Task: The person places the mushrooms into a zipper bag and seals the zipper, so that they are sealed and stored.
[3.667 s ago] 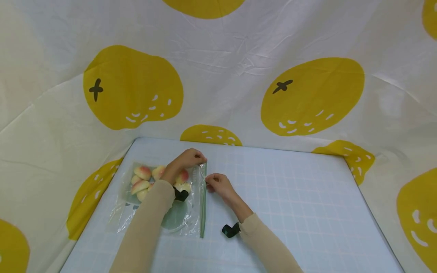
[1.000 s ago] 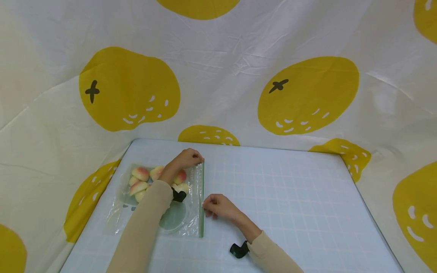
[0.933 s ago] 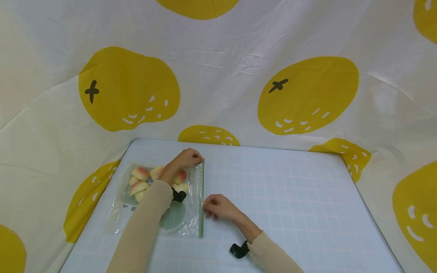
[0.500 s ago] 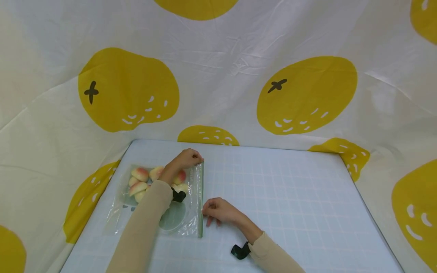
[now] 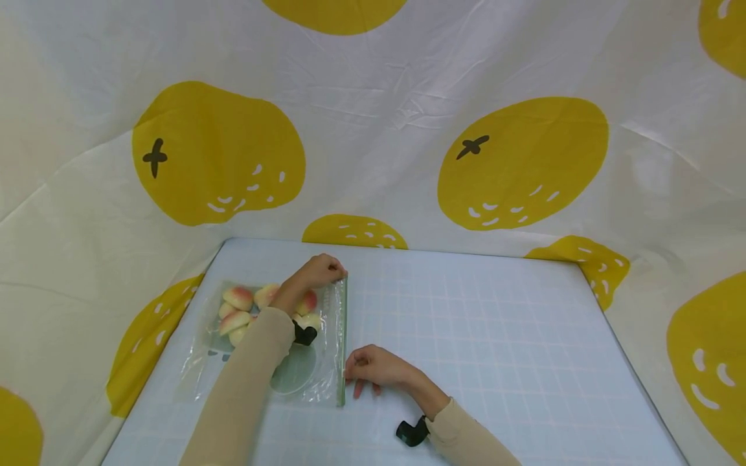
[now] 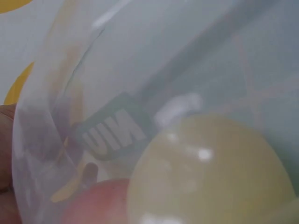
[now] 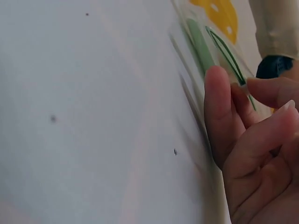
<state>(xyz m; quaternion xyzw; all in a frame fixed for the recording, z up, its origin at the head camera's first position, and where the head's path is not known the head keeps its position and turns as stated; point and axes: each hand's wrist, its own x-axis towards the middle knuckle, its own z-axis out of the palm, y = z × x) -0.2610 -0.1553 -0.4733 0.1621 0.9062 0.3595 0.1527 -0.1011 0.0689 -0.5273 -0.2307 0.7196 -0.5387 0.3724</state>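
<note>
A clear zip bag (image 5: 326, 387) lies flat on the table, its green zip strip (image 5: 342, 336) along the right side. Inside are several red-and-yellow peach-like fruits (image 5: 237, 298), partly covered by the left forearm. My left hand (image 5: 322, 270) pinches the strip's far end. My right hand (image 5: 375, 367) is lower on the strip; in the right wrist view its thumb and a finger pinch a small whitish slider (image 7: 244, 87) on the zip. Through the film, the left wrist view shows a pale yellow fruit (image 6: 210, 172) and a reddish fruit (image 6: 99, 205).
The table (image 5: 495, 362) has a pale blue checked cover. A white curtain (image 5: 373, 129) with large yellow fruit prints hangs behind and at both sides. Each wrist carries a black camera mount, such as the right mount (image 5: 411, 432).
My right hand has moved down along the zip strip, from near its upper part towards its near end. The left hand keeps its hold at the far end, and the bag stays in place.
</note>
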